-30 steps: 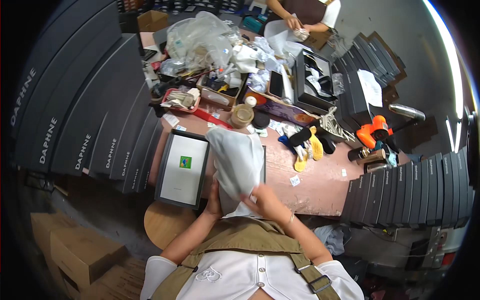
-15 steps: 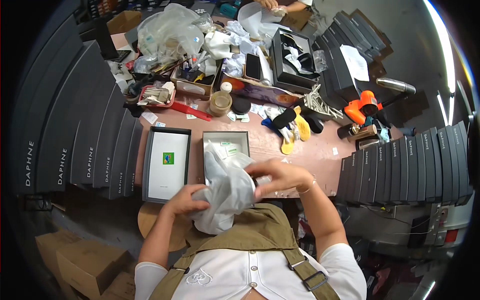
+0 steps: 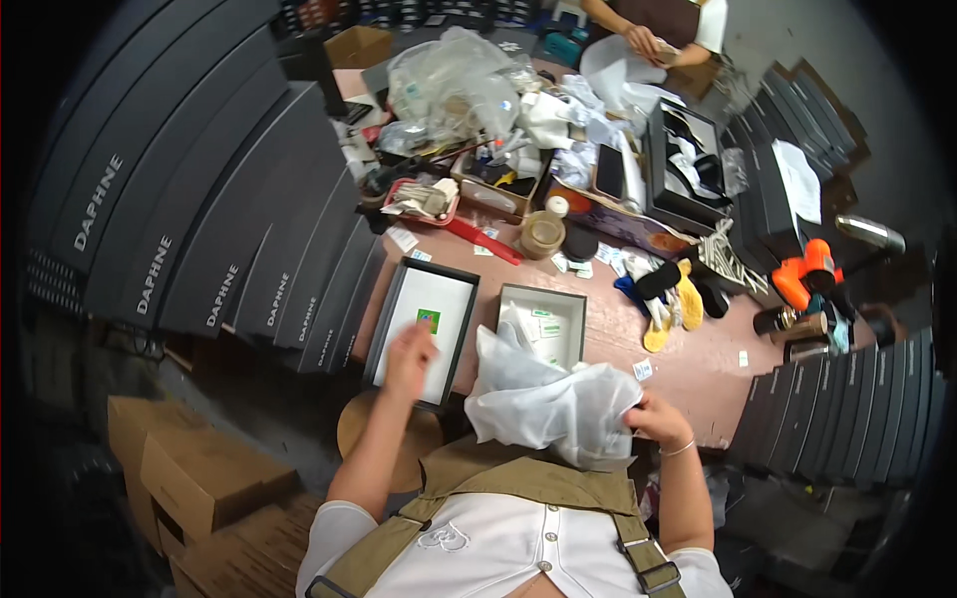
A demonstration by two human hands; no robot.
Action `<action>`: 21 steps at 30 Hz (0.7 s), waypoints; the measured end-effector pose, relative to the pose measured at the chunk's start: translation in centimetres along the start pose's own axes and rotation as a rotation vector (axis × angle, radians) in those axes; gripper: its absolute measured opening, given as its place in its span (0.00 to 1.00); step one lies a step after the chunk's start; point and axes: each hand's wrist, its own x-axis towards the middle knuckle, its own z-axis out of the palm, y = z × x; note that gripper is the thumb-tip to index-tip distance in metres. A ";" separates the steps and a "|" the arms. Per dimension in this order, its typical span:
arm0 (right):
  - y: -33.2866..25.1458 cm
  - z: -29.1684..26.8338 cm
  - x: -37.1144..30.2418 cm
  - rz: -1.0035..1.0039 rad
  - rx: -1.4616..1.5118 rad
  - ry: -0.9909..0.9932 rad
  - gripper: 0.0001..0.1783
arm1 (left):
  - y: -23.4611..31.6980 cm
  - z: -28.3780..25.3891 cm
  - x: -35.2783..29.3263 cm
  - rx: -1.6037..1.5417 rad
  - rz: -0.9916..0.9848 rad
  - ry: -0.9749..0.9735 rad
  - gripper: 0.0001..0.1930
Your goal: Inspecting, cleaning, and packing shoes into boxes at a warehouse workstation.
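A white translucent bag (image 3: 548,404) lies bunched across the near table edge and my lap, overlapping the front of an open grey shoe box (image 3: 573,321). My right hand (image 3: 660,419) pinches the bag's right edge. Small white-and-green packets (image 3: 546,329) rest inside the box. To its left is a black-rimmed box lid (image 3: 461,334) with a white inside and a green square sticker (image 3: 429,319). My left hand (image 3: 411,361) hovers over this lid, just below the sticker, its fingers blurred. Whatever the bag contains is hidden.
Dark shoe boxes stand in rows at left (image 3: 199,199) and right (image 3: 847,399). Further back are a glass jar (image 3: 541,235), a red-handled brush (image 3: 483,241), yellow and black pads (image 3: 688,296), an orange tool (image 3: 802,274) and plastic bags (image 3: 454,85). Another person's hands (image 3: 646,42) work at the far side.
My left hand has let go of the bag and moved left over the lid. My right hand has shifted to the bag's right edge, and the bag is spread wider. The view has turned.
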 end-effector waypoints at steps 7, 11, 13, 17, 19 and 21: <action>1.1 0.2 -0.6 -0.079 0.095 0.182 0.19 | -3.8 3.5 0.1 0.231 -0.133 -0.267 0.30; 0.0 2.5 -0.9 -0.128 0.028 0.109 0.20 | -5.4 7.0 -0.3 -0.219 -0.298 -0.134 0.26; -0.7 1.8 -1.8 -0.231 -0.149 0.039 0.22 | 0.6 8.4 -1.4 -0.036 -0.127 0.049 0.25; -0.4 0.8 -3.0 -0.049 -0.167 0.213 0.23 | 11.8 6.1 0.8 -0.029 0.463 0.262 0.31; -0.7 1.8 -2.1 -0.155 -0.429 0.325 0.24 | 11.7 2.0 2.6 0.456 1.036 0.172 0.30; -0.9 3.7 -0.4 -0.263 -0.506 0.455 0.25 | 7.1 0.2 5.8 1.344 0.973 -0.166 0.22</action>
